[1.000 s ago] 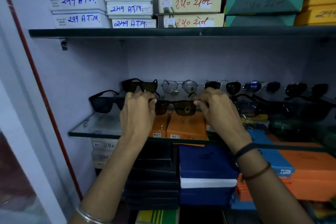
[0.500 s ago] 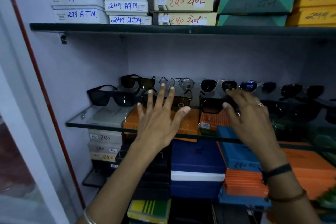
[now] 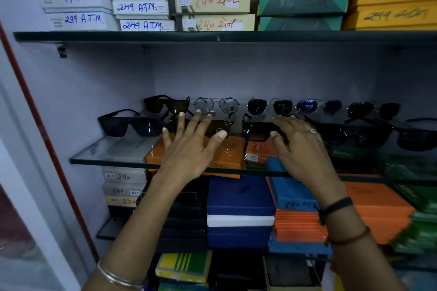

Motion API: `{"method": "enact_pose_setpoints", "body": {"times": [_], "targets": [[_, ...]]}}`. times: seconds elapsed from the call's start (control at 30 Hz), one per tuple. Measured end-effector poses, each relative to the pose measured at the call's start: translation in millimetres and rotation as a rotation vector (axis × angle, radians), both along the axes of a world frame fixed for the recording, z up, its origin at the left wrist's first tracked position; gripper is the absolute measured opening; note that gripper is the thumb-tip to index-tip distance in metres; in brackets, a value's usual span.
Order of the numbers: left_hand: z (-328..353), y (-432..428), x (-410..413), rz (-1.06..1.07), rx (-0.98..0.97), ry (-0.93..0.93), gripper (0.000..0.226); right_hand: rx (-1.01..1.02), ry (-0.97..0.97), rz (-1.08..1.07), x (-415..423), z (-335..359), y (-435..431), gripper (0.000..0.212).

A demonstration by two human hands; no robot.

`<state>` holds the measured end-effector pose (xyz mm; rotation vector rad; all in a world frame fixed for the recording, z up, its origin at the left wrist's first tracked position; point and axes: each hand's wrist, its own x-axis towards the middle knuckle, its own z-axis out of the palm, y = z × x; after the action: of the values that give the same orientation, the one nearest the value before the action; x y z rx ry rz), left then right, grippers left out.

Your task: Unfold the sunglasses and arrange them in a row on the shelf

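Note:
Unfolded sunglasses stand in two rows on the glass shelf (image 3: 111, 152). The front row starts with a black square pair (image 3: 130, 125), then a brown-lensed pair (image 3: 221, 128) and a black pair (image 3: 256, 130). My left hand (image 3: 191, 149) hovers in front of the brown-lensed pair with its fingers spread and holds nothing. My right hand (image 3: 305, 146) has its fingers apart, and their tips are at the right end of the black pair. Several more pairs fill the back row, among them clear aviators (image 3: 216, 105) and dark aviators (image 3: 269, 106).
More black sunglasses (image 3: 345, 134) continue the front row to the right. Stacked labelled boxes (image 3: 139, 7) fill the upper shelf (image 3: 142, 36). Orange and blue boxes (image 3: 238, 196) are piled under the glass shelf. A white cabinet wall with a red strip (image 3: 42, 111) stands at the left.
One second ago both hands held the brown-lensed pair by its ends. They have let it go on the shelf and spread open. The right hand has moved right to the black pair.

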<state>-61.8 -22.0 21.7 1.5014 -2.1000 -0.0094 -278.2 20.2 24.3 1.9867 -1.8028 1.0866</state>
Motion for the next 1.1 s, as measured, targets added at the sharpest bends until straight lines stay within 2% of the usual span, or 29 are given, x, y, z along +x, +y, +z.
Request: {"method": "enact_pose_setpoints", "body": {"times": [0.2,0.33,0.47,0.67,0.9,1.1], "targets": [[7,19,-25,-0.258,-0.082,0.05,0.075,-0.085,-0.037,-0.048,-25,-1,18,0.041],[9,29,-68,-0.328,-0.057,0.026,0.072,-0.14,-0.063,-0.148,-67,0,32,0.043],[5,27,-106,-0.282,-0.018,-0.05,0.073,-0.095,-0.03,-0.215,-109,-2,38,0.046],[1,21,-121,-0.206,0.012,-0.069,0.072,0.073,-0.063,-0.105,-131,-8,34,0.049],[-1,23,-122,-0.161,-0.031,-0.057,0.08,0.041,-0.121,-0.076,-131,-6,35,0.043],[0,24,-122,-0.172,-0.016,-0.06,0.077,0.025,-0.124,-0.093,-131,-7,35,0.045]]}}
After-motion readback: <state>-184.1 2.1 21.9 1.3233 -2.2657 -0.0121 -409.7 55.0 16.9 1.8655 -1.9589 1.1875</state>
